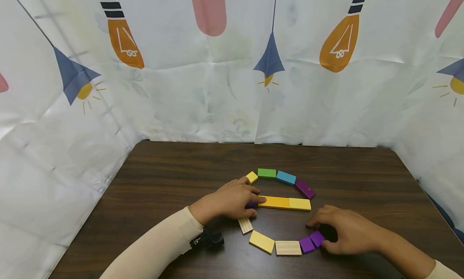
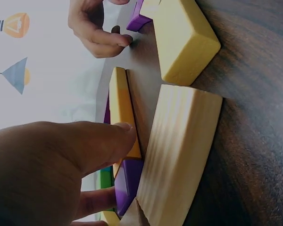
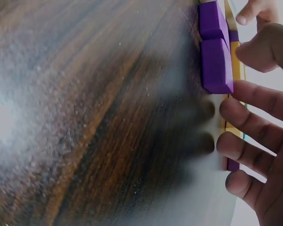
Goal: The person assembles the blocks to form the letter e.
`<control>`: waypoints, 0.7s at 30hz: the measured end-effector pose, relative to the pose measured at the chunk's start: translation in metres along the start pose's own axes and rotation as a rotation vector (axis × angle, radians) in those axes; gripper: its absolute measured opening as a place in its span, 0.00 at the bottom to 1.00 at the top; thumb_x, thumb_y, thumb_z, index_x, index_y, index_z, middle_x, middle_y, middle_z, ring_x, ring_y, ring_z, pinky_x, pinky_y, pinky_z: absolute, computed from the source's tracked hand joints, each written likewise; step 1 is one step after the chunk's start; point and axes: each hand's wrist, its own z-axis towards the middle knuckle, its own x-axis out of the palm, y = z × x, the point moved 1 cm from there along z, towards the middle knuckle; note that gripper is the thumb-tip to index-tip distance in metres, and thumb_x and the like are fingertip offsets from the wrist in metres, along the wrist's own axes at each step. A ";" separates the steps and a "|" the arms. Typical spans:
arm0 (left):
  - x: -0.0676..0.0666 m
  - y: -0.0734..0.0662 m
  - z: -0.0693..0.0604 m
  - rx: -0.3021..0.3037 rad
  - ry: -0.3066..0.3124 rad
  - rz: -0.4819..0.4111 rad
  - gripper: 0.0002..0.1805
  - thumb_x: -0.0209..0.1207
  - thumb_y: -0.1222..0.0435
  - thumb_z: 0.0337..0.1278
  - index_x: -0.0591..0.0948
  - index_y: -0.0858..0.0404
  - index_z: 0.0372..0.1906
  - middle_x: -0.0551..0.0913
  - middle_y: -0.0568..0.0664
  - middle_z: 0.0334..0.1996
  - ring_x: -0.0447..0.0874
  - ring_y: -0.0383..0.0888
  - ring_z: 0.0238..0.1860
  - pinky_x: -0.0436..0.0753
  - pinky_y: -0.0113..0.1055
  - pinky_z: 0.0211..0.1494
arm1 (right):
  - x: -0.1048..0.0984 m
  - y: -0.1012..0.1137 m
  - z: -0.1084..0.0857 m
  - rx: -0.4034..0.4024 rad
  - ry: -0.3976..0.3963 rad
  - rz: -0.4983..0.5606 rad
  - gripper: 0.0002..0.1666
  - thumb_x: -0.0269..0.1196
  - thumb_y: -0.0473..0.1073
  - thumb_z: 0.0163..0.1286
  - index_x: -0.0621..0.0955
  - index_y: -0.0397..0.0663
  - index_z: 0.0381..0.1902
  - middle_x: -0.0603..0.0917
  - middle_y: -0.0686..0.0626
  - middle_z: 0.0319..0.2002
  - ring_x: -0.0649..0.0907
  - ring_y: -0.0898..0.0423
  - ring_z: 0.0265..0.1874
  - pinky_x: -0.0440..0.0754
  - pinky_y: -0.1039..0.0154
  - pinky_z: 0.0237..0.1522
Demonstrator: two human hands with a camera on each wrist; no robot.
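Wooden blocks form a curved outline with a straight row across its middle. My left hand (image 1: 233, 198) lies over the row's left end, fingers spread; one fingertip touches the orange block (image 1: 276, 202). Its thumb (image 2: 118, 141) extends beside the row, near a dark purple block (image 2: 127, 181) partly hidden by the hand. At the lower right end, my right hand (image 1: 351, 230) has its fingers loosely bent around a small purple block (image 3: 217, 66). The thumb and forefinger are close to that block; whether they touch it is unclear. A second purple block (image 1: 307, 244) sits beside it.
A pale yellow block (image 1: 300, 204) continues the row. Along the top curve are yellow (image 1: 252, 176), green (image 1: 266, 173), blue (image 1: 286, 177) and plum (image 1: 305, 189) blocks. Below lie striped wood (image 1: 288, 248) and yellow (image 1: 262, 242) blocks. A patterned curtain (image 1: 203, 98) borders the brown table (image 1: 174, 166).
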 end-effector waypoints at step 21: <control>0.010 0.005 -0.001 0.035 -0.121 -0.060 0.37 0.62 0.40 0.64 0.70 0.46 0.74 0.75 0.46 0.66 0.69 0.46 0.65 0.72 0.45 0.68 | -0.007 -0.007 0.000 0.049 -0.154 -0.059 0.22 0.71 0.44 0.63 0.83 0.67 0.55 0.79 0.71 0.47 0.79 0.67 0.48 0.83 0.58 0.43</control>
